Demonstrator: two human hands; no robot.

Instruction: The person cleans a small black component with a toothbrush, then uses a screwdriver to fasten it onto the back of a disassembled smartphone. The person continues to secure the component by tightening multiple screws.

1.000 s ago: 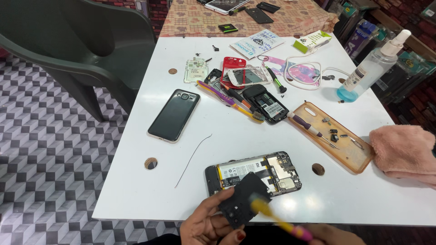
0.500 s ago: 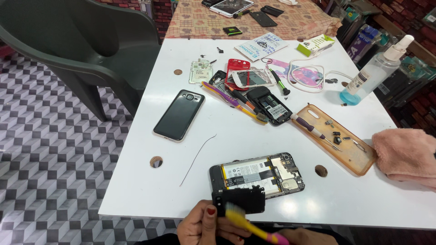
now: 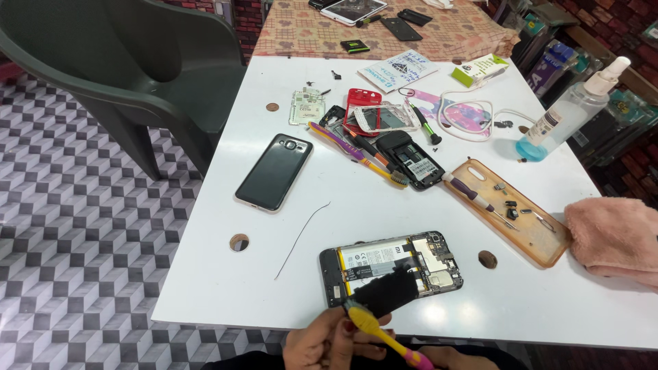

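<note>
Opened phone lies near white table's front edge, back off. Left hand pinches black plate over it; right hand grips yellow toothbrush. Board exposed, reassembly pending; screws in orange case.

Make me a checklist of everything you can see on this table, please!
Surface: white table with round holes, bearing many phone parts.
Job's things: opened phone, battery and boards showing; a black part held over it, beside a yellow toothbrush.
Clutter: dark phone lying back up, orange case holding screws and a screwdriver, a second toothbrush, spray bottle, pink cloth.
Grippers: left hand holds the black part; right hand, mostly out of frame, grips the yellow toothbrush.
Cables: white cable; thin wire.
Surroundings: dark plastic chair, patterned floor tiles, second table.
</note>
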